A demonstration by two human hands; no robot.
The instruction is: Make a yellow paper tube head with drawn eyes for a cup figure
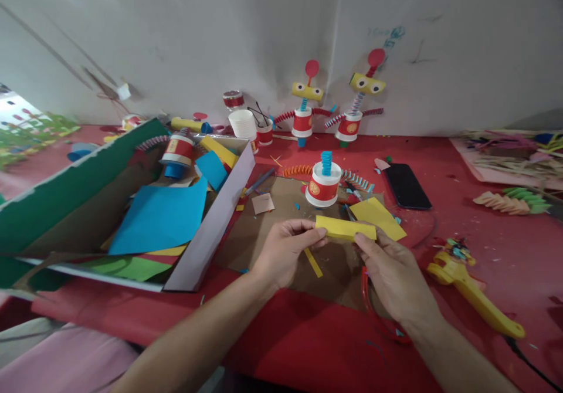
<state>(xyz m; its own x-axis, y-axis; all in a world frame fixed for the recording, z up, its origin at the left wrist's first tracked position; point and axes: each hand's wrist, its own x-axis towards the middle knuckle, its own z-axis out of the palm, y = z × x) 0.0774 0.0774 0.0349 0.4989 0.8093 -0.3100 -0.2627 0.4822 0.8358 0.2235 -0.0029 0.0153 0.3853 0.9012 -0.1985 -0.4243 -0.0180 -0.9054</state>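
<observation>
A folded strip of yellow paper (345, 227) is stretched between both hands above a brown cardboard sheet (259, 252). My left hand (288, 246) pinches its left end between thumb and fingers. Its right end is gripped by my right hand (393, 273), thumb on the front. Behind the strip stands an upturned red and white paper cup (323, 185) with a folded blue paper spring (326, 163) on top and orange and pale blue springs at its sides. Red-handled scissors (366, 290) lie partly under my right hand. A narrow yellow strip (314, 263) rests on the cardboard.
On the left, a box (211, 223) holds coloured paper and a cup figure. Two cup figures (303, 123) stand against the wall. To the right are a phone (407, 186), a yellow glue gun (477, 296) with a cord, and folded paper pieces (512, 200). A yellow sheet (382, 217) lies behind my right hand.
</observation>
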